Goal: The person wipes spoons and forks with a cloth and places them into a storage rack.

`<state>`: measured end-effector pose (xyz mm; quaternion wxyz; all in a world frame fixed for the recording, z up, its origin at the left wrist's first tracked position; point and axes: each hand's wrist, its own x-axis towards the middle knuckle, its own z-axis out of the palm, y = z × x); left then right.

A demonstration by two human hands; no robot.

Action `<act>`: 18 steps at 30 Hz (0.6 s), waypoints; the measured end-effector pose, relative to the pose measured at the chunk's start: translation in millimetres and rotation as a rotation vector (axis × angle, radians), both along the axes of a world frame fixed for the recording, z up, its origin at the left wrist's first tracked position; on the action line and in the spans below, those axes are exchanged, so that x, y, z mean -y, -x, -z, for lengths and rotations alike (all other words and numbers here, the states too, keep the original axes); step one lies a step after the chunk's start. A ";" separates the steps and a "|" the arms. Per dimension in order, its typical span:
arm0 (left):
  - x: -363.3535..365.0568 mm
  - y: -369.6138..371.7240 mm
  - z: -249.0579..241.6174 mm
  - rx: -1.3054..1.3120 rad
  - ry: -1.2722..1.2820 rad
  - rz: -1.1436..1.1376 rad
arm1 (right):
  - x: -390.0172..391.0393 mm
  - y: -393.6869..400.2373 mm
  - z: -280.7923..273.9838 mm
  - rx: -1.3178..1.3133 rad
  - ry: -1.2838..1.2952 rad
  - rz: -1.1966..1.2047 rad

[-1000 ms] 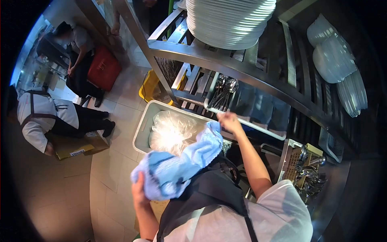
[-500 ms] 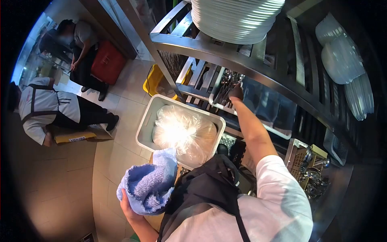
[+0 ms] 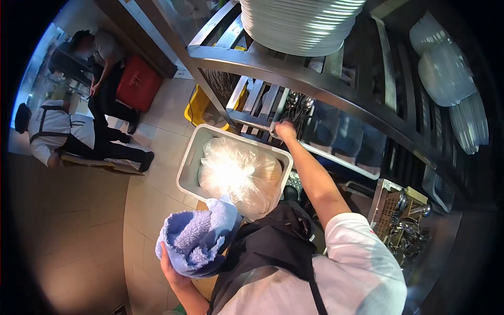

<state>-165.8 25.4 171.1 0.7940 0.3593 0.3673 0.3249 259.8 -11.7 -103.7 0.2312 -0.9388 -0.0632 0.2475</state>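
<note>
My left hand point(image 3: 170, 266) is wrapped round a bunched blue towel point(image 3: 197, 239), holding it low in front of me. With my right arm stretched out to the rack, my right hand point(image 3: 285, 130) is closed at the near corner of a white-rimmed tray point(image 3: 341, 161); its fingertips are partly hidden. Metal spoons and other cutlery point(image 3: 298, 107) lie in the tray's left part, just beyond that hand. Below the rack stands a grey tub point(image 3: 185, 176) with a tied clear plastic bag point(image 3: 241, 176) in it.
A stack of white plates point(image 3: 302, 26) sits on the metal rack point(image 3: 273, 65). More cutlery point(image 3: 407, 226) fills a container at right, under clear plastic lids point(image 3: 446, 73). A yellow bucket point(image 3: 197, 107) and red bin point(image 3: 139, 84) stand on the floor. Two people point(image 3: 65, 131) point(image 3: 107, 63) are at left.
My right hand has moved from among the cutlery back towards me, to the tray's near corner. My left hand still holds the towel. The person at lower left has shifted posture.
</note>
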 end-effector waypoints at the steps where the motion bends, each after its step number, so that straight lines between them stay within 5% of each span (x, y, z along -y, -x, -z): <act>1: 0.7 1.2 0.5 -0.008 0.006 -0.004 | 7.9 -5.3 28.7 0.090 -0.159 -0.031; 4: -1.8 2.9 1.9 0.010 0.041 0.001 | 19.5 8.6 -10.6 -0.012 -0.406 0.085; 6: -3.7 7.8 7.3 -0.015 0.066 -0.052 | 31.1 31.9 -53.7 -0.487 -0.766 0.338; 7: -4.1 6.9 6.6 -0.015 0.066 -0.051 | 33.4 39.0 -59.7 -0.495 -0.811 0.360; 12: -5.9 3.3 5.7 0.007 0.036 -0.010 | 36.3 16.9 -50.8 -0.212 -0.793 0.250; 18: -5.3 -6.7 0.9 -0.008 0.051 0.015 | 45.7 -20.7 -32.6 0.010 -0.430 0.144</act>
